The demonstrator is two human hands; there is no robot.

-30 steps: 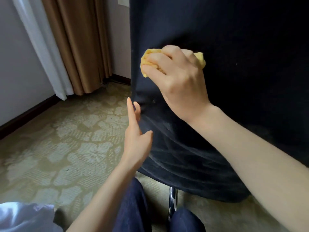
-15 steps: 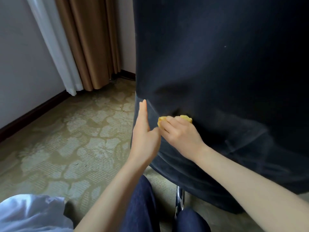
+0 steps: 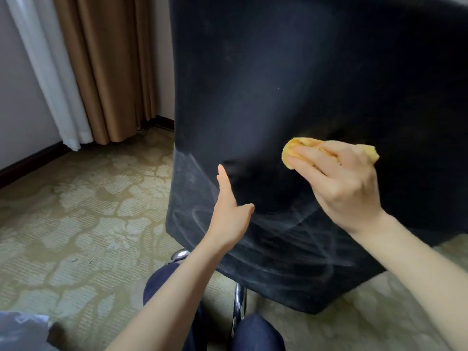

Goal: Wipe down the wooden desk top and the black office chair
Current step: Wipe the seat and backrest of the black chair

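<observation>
The back of the black office chair (image 3: 291,84) fills the upper right of the view, with pale wipe streaks across its lower part. My right hand (image 3: 339,183) grips a bunched yellow cloth (image 3: 298,148) and presses it against the chair back at mid height. My left hand (image 3: 228,211) is held edge-on with straight fingers against the lower left of the chair back. The wooden desk is out of view.
A chrome chair leg (image 3: 239,307) shows below the seat between my dark trouser knees (image 3: 255,333). Patterned beige carpet (image 3: 83,224) covers the floor. Brown curtains (image 3: 109,67) and a white sheer (image 3: 48,72) hang at the back left by a dark skirting board.
My right hand has carried the cloth from low beside my left hand up and to the right across the chair back. The left hand has stayed against the lower left.
</observation>
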